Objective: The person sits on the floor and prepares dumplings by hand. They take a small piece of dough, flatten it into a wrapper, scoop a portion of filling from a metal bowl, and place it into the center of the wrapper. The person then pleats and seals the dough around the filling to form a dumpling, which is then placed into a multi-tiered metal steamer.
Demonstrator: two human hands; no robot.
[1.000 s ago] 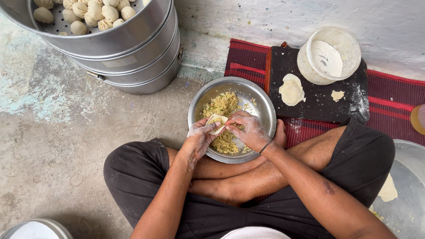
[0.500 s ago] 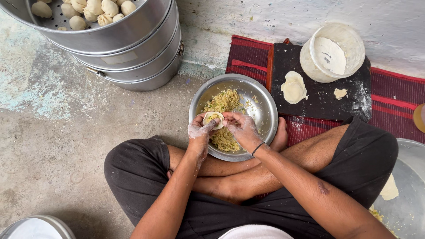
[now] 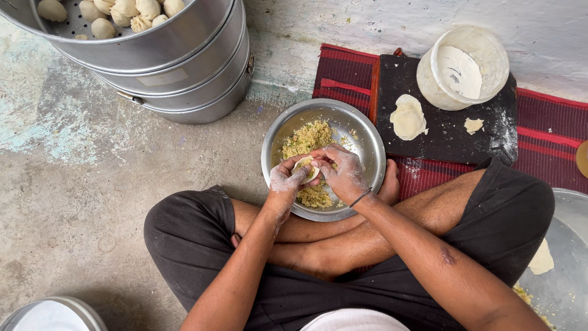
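Person seated cross-legged on a concrete floor, hands working over a round steel bowl [image 3: 367,132] at frame centre. Bowl holds a yellowish crumbly filling [image 3: 308,138], heaped at its left half, with a second patch showing below the hands. Upper left of frame: a stacked metal steamer [image 3: 184,67], its perforated top tier holding several pale shaped dumplings [image 3: 131,11]. Upper right: a black board [image 3: 450,132] on a red striped mat [image 3: 346,70]; on the board stands an open pale plastic tub [image 3: 468,64] with white flour inside, a flattened dough round [image 3: 407,116] just left of it, and a small dough scrap [image 3: 473,125] to the right of that round. Lower right edge: part of a large metal basin [image 3: 566,257] with a pale dough piece at its rim. Lower left corner: the rim of a white-topped container [image 3: 52,312]. The dough wrapper [image 3: 304,168] sits over the bowl's middle, cupped in the floured left hand [image 3: 286,184], fingers curled under it. The right hand [image 3: 344,175] has its fingertips pinched on the wrapper's right edge. The wrapper's open face points up; its long axis cannot be told, most of it being covered by fingers.
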